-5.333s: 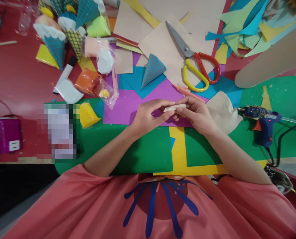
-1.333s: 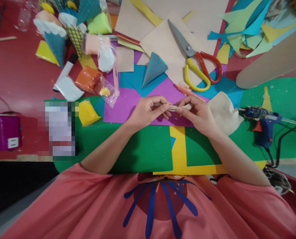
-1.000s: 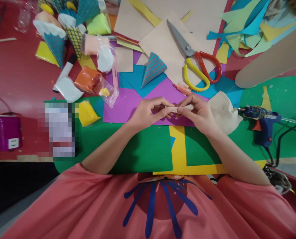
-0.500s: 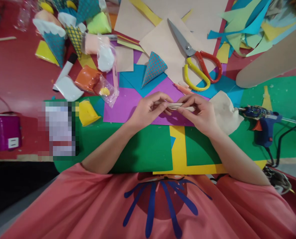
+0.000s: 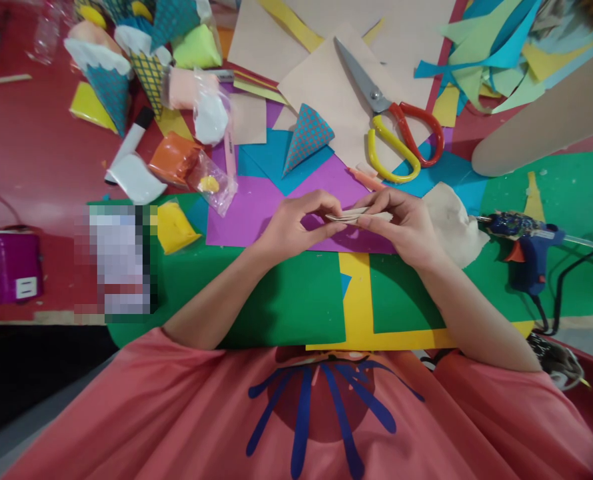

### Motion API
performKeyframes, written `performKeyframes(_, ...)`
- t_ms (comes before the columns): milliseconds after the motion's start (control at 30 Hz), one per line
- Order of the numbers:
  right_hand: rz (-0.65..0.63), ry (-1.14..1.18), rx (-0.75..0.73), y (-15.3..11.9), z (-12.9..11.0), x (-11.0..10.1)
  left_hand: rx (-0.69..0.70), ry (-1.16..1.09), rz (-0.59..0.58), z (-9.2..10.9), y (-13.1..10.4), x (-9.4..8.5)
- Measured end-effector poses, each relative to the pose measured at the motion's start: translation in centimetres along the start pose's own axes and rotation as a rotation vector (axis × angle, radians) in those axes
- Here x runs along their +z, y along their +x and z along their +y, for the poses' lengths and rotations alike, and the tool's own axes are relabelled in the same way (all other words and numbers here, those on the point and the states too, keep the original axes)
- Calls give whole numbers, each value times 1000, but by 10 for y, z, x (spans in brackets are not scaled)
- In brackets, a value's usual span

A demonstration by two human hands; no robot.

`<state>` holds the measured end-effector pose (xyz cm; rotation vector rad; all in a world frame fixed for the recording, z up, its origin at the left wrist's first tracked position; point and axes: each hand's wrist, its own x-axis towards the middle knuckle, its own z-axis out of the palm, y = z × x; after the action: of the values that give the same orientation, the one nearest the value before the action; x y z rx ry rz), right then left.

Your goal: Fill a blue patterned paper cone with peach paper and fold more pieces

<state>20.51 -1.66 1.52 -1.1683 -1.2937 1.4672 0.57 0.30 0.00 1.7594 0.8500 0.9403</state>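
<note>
Folded beige piece (image 5: pixel 352 215) extends lengthwise left to right.

Cone (image 5: pixel 309 135) behind left hand (image 5: pixel 296 225); scissors (image 5: pixel 397 121) right

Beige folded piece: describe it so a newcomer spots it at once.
Find the purple sheet near the centre of the view. Over it, the left hand and right hand pinch the beige folded piece between them. Unlike the broad, spread-out beige scrap beside the right hand, it is a narrow, layered strip.

No text or label is legible
</note>
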Motion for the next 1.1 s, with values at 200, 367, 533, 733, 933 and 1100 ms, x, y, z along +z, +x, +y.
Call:
performKeyframes(200, 43, -34, -26, -1, 1, 2, -123, -112, 37, 3, -2, 0)
performKeyframes(367, 62, -58, -39, -1, 2, 3, -211, -227, 10, 4, -3, 2)
performKeyframes(533, 62, -107, -80, -2, 5, 3, -258, -266, 32, 5, -1, 4)
performKeyframes(733, 55, -202, -132, -4, 5, 4, -265, -215, -13, 6, 0, 3)
performKeyframes(933, -16, -307, -143, -6, 3, 6, -155, -80, -37, 4, -1, 3)
performKeyframes(1100, 1, -166, -116, -4, 2, 5, -124, -111, -22, 8, -3, 2)
